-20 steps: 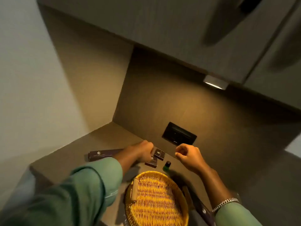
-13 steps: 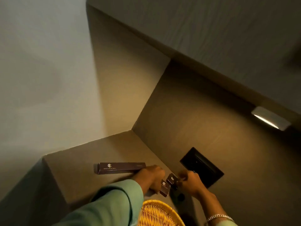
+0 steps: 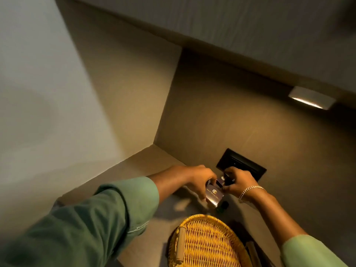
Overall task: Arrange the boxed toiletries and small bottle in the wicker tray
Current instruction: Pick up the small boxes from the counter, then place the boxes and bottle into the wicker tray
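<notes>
left hand [image 3: 194,180]: clamped on larger dark box [image 3: 214,195] | right hand [image 3: 238,181]: pinching smaller dark box [image 3: 221,180] | 1 green bottle [image 3: 223,206] | 1 wicker tray [image 3: 208,245], near

The counter [image 3: 146,168] is bare at 9 o'clock from the hands, a wide flat patch running to the corner where 2 walls meet. A hand could slide there freely. At 12 o'clock the back wall stands close, with a black wall plate [image 3: 242,166] on it, so there is little room that way. At 6 o'clock sits the wicker tray [image 3: 204,245], open on top, with nothing showing in the part we can see. Between the tray and the hands stands a small dark bottle [image 3: 223,206], right in the path. The left hand [image 3: 194,180] and right hand [image 3: 240,182] crowd together around dark boxes [image 3: 213,195].
</notes>
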`<action>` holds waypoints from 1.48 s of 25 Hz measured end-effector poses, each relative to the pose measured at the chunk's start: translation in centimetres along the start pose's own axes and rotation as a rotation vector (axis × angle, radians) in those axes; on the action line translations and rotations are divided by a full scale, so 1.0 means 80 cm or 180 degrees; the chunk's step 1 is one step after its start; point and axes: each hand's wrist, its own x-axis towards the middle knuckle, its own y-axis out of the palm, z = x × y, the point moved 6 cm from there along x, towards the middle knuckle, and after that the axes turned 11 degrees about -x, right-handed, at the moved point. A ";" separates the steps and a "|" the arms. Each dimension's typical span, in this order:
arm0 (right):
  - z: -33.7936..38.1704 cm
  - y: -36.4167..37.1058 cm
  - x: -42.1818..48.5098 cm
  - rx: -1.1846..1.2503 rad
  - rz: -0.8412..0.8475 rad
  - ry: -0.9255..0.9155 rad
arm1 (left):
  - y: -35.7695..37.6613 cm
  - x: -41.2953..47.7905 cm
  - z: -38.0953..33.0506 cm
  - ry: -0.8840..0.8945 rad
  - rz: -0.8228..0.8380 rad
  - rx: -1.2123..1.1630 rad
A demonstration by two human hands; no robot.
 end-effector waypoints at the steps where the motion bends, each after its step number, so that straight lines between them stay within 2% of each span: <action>1: -0.001 -0.011 -0.024 0.0048 -0.0093 0.0084 | 0.002 -0.005 -0.009 0.0075 0.0033 0.0046; 6: -0.012 -0.018 -0.164 0.0458 -0.0362 0.0691 | 0.058 -0.035 -0.049 0.0233 0.0133 0.0419; 9: -0.007 0.027 -0.255 0.0554 -0.0266 0.1015 | 0.110 -0.054 -0.065 0.0301 0.0524 0.0880; 12: 0.007 0.080 -0.306 0.0531 -0.0140 0.1107 | 0.138 -0.065 -0.068 0.0274 0.0730 0.1001; 16: 0.008 0.110 -0.315 0.0525 -0.0140 0.1166 | 0.148 -0.067 -0.066 0.0094 0.0737 0.1188; 20: 0.011 0.117 -0.300 0.0081 0.0000 0.1026 | 0.147 -0.068 -0.058 -0.0089 0.0622 0.1392; 28: 0.025 0.117 -0.285 -0.0015 0.0453 0.0685 | 0.129 -0.065 -0.042 -0.0385 0.0478 0.1195; 30: 0.007 0.097 -0.290 0.0386 0.0098 0.0747 | 0.107 -0.063 -0.035 -0.0360 0.0187 0.0722; 33: -0.091 0.035 -0.276 0.0772 -0.0949 0.1038 | 0.028 -0.070 0.006 -0.0453 -0.1224 -0.0081; 34: -0.123 0.027 -0.266 0.0821 -0.0962 0.1049 | 0.008 -0.078 0.033 -0.0721 -0.1482 -0.0054; 35: -0.147 0.029 -0.252 0.0801 -0.0721 0.1050 | 0.000 -0.088 0.060 -0.1092 -0.1489 0.0104; 37: -0.170 0.057 -0.218 0.0606 0.0088 0.0965 | 0.005 -0.101 0.102 -0.1812 -0.1107 0.0569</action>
